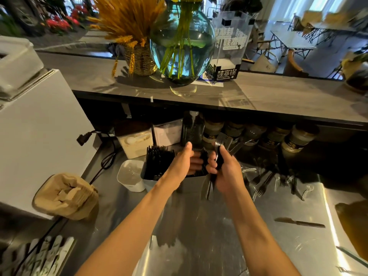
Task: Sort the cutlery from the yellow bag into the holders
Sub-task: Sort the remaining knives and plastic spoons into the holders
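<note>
My left hand grips a bundle of black plastic cutlery just right of a white holder packed with black cutlery. My right hand holds a bunch of black forks, their tines pointing up and their handles sticking out below the palm. An empty white holder stands to the left of the full one. Several loose black and clear forks lie scattered on the steel counter to the right. The yellow bag is not in view.
A brown paper bag stack sits at the left beside a white appliance. Jars and containers line the back under a grey shelf bearing a glass vase. A knife lies at the right.
</note>
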The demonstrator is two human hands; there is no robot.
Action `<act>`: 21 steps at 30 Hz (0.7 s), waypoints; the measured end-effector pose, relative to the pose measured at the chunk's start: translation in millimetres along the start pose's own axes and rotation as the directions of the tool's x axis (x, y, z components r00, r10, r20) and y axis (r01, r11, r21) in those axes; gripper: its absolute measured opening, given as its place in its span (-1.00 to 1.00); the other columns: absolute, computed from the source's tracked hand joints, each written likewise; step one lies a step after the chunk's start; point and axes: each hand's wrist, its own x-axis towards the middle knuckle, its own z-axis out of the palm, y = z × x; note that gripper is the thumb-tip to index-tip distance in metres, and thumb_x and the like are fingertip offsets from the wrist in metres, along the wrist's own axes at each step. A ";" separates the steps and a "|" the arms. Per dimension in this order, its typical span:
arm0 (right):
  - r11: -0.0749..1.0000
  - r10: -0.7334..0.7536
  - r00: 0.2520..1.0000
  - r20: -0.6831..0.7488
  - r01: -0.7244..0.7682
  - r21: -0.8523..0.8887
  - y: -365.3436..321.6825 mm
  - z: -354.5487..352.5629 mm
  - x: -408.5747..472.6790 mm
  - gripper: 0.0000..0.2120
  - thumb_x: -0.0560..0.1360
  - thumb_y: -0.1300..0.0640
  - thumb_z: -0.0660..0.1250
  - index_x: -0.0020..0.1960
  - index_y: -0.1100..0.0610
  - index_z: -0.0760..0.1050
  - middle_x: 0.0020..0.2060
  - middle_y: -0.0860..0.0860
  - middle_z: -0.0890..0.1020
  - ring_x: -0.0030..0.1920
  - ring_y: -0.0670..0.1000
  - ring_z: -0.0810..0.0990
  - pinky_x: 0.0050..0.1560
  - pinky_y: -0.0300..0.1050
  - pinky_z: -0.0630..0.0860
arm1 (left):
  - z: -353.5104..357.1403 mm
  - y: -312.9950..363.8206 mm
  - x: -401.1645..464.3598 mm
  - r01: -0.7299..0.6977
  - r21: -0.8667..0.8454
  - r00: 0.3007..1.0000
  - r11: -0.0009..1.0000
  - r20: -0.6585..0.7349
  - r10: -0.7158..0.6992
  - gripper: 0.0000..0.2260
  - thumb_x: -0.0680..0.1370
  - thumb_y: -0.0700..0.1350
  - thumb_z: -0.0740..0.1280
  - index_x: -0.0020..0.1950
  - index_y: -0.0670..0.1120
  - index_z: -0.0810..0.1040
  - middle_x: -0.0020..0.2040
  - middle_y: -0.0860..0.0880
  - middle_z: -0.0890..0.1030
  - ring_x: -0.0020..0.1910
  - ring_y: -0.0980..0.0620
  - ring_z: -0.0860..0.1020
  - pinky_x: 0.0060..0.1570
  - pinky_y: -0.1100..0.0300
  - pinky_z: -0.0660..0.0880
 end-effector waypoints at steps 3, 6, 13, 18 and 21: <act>0.995 -0.031 0.998 -0.053 0.036 0.090 0.7 9.6 0.8 -0.85 0.69 0.21 0.11 0.03 0.21 0.41 -0.37 0.06 0.48 -0.47 -0.06 0.37 -0.49 -0.24 0.35 | -1.6 -2.2 -21.2 0.201 -0.027 0.963 0.979 0.188 -0.192 -0.35 0.61 0.37 -0.03 0.28 -0.09 0.57 0.16 -0.14 0.67 0.10 -0.08 0.64 0.07 -0.01 0.58; 0.991 -0.025 0.994 -0.102 0.038 0.125 2.7 18.6 0.9 -0.85 0.69 0.23 0.10 0.08 0.23 0.43 -0.33 0.07 0.55 -0.38 -0.04 0.47 -0.35 -0.20 0.45 | -6.1 4.4 -39.6 0.230 -0.055 0.927 0.972 0.317 -0.202 -0.45 0.65 0.28 0.06 0.21 -0.15 0.58 0.00 -0.19 0.67 -0.08 -0.17 0.67 -0.15 -0.04 0.63; 0.996 -0.053 0.998 -0.046 0.050 -0.070 11.5 46.4 1.0 -0.68 0.72 0.18 0.06 0.14 0.38 0.50 -0.18 0.19 0.72 -0.22 0.08 0.70 -0.25 -0.13 0.65 | -16.1 14.0 -60.6 -0.021 0.051 0.989 0.998 0.144 0.013 -0.82 0.67 -0.07 0.23 -0.05 -0.14 0.49 -0.50 0.00 0.41 -0.56 0.06 0.37 -0.55 0.19 0.31; 0.962 0.029 0.998 0.051 -0.014 -0.272 8.7 66.1 0.6 -0.66 0.70 0.13 0.10 0.08 0.35 0.54 -0.03 0.27 0.70 -0.18 0.17 0.67 -0.49 -0.15 0.45 | -42.3 24.8 -67.8 -0.120 0.013 0.989 0.993 0.087 0.118 -0.66 0.71 -0.01 0.14 -0.10 -0.21 0.49 -0.50 -0.07 0.42 -0.58 0.01 0.38 -0.57 0.23 0.32; 0.934 -0.009 1.000 0.007 0.011 -0.358 5.4 77.7 3.6 -0.77 0.69 0.14 0.16 0.12 0.24 0.54 -0.12 0.20 0.70 -0.20 0.11 0.66 -0.42 -0.14 0.53 | -55.8 28.8 -66.3 -0.190 -0.016 0.982 0.982 0.003 0.190 -0.71 0.71 -0.08 0.14 -0.09 -0.21 0.52 -0.42 -0.11 0.52 -0.52 0.00 0.46 -0.52 0.20 0.36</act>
